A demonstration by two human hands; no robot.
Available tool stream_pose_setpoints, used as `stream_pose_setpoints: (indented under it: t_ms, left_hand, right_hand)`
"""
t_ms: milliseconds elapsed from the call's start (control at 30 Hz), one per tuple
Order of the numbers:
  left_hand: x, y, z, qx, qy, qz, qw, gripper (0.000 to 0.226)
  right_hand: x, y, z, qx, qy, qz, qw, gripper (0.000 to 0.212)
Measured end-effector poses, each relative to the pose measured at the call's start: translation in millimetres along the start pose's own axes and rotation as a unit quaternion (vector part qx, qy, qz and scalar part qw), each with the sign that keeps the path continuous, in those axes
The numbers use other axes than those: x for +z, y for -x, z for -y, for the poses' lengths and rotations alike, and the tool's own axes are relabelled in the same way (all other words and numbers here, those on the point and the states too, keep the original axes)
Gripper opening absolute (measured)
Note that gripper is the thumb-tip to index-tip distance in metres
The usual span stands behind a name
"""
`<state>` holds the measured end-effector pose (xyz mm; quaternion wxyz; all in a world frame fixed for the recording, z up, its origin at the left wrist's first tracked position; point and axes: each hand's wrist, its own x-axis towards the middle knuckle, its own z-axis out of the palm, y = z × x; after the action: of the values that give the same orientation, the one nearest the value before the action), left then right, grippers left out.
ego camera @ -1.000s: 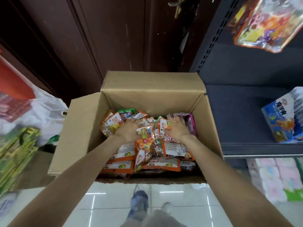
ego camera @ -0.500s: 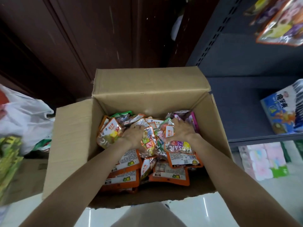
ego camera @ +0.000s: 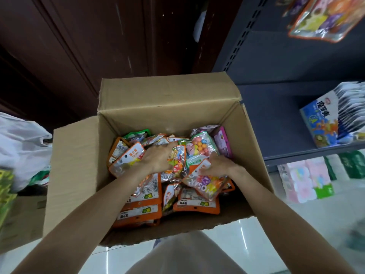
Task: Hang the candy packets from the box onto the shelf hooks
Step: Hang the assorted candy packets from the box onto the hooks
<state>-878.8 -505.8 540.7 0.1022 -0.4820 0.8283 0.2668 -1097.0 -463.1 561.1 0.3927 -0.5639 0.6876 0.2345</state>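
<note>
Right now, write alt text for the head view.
Two bare hands reach into an open cardboard box of candy packets: the left hand grips one, the right hand pinches an orange-edged packet. A grey shelf stands at right.

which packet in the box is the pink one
The pink packet stands on edge at the far right of the cardboard box, against its right wall, beyond the right hand. The other packets are mostly orange-edged or clear with mixed sweets.

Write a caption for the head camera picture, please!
Both hands, left and right, grab candy packets inside an open cardboard box.
</note>
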Motion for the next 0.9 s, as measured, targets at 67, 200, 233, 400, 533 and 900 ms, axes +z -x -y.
stream_pose_setpoints:
  t_ms: [67, 200, 233, 400, 533, 900]
  left_hand:
    - [-4, 1, -1, -0.005, 0.011, -0.003, 1.0, 0.073]
    - [-16, 10, -5, -0.001, -0.028, -0.071, 0.997, 0.052]
    - [-19, 15, -6, -0.004, -0.027, -0.102, 0.994, 0.047]
    - [-46, 40, -10, -0.051, 0.251, -0.301, 0.919, 0.021]
    - [-57, 57, -17, -0.089, 0.582, -0.262, 0.765, 0.007]
    - [-110, 94, -57, -0.042, 0.703, -0.201, 0.681, 0.038]
  right_hand:
    - [9, 6, 1, 0.006, -0.038, 0.025, 0.999, 0.091]
    - [9, 22, 3, -0.002, -0.1, -0.084, 0.991, 0.086]
    - [7, 28, 3, -0.006, -0.12, -0.114, 0.986, 0.081]
    - [-11, 64, -4, -0.045, -0.287, -0.274, 0.917, 0.05]
    - [-26, 97, 0, -0.128, -0.391, -0.431, 0.803, 0.05]
    - [-41, 148, 10, -0.51, 0.031, -0.658, 0.553, 0.011]
